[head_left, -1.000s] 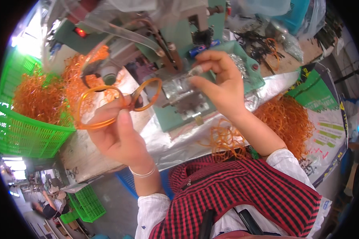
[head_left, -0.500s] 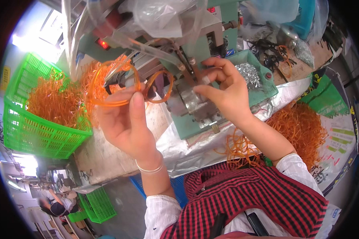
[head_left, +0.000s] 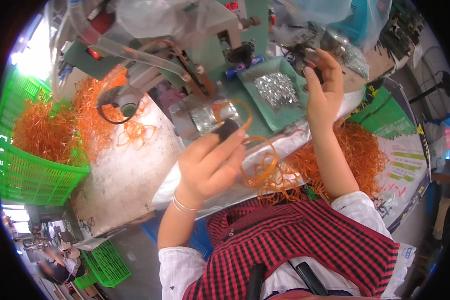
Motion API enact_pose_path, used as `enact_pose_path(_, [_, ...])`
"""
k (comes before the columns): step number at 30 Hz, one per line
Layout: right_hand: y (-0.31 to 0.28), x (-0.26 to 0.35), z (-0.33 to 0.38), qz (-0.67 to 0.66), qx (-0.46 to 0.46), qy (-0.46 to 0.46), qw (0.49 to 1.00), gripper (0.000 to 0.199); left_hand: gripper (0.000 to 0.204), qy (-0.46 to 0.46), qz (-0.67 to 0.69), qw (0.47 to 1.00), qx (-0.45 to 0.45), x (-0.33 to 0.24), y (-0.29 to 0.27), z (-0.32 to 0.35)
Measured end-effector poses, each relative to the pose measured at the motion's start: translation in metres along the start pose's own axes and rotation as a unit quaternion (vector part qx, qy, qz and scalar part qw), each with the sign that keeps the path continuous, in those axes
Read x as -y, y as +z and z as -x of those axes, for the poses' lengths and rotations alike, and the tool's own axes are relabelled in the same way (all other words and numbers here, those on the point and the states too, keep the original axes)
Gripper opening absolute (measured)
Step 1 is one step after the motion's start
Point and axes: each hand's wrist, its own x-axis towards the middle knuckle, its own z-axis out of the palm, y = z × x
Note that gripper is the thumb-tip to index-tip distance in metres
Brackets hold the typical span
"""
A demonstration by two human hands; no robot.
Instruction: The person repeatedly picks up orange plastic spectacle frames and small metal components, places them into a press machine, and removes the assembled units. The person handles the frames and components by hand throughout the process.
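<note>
My left hand [head_left: 211, 164] is closed in a pinch on an orange plastic loop [head_left: 263, 176], whose two rings stand out past the fingertips. A dark patch covers part of one finger. Just beyond it is the metal work block [head_left: 205, 117] of a green bench machine [head_left: 255, 34]. My right hand [head_left: 326, 92] is raised past the right end of a green tray [head_left: 280, 118], fingers curled toward the thumb, over dark cords on the bench. Whatever lies between those fingertips is too small and dark to name. Small shiny metal pieces [head_left: 276, 90] fill part of the tray.
A green basket [head_left: 37, 177] of orange loops stands left, with more loops [head_left: 97, 107] heaped on the bench. Another orange pile [head_left: 357, 157] lies below my right forearm. Clear tubes [head_left: 135, 55] hang before the machine. At lower left a person [head_left: 65, 265] sits farther off.
My left hand has moved right and toward me, still holding the orange loop. My right hand has left the machine's work block and gone right, past the tray. The whole view has shifted.
</note>
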Motion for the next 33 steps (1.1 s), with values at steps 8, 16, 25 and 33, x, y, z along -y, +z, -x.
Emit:
enact_pose_path(8, [-0.031, -0.022, 0.035, 0.364, 0.26, 0.026, 0.894, 0.011, 0.026, -0.012, 0.002, 1.0, 0.001, -0.001, 0.002, 0.005])
enact_pose_path(16, [-0.02, -0.037, 0.045, 0.413, 0.216, -0.045, 0.884, 0.006, 0.033, -0.247, -0.015, 0.967, -0.066, -0.046, -0.003, 0.066])
enact_pose_path(25, [-0.005, -0.026, 0.032, 0.27, 0.228, 0.029, 0.935, 0.018, 0.011, -0.443, -0.316, 0.837, 0.054, 0.169, -0.085, 0.153])
enact_pose_path(33, [-0.025, -0.022, 0.044, 0.229, 0.194, 0.123, 0.946, 0.014, 0.023, -0.665, -0.201, 0.711, 0.11, 0.199, -0.057, 0.196])
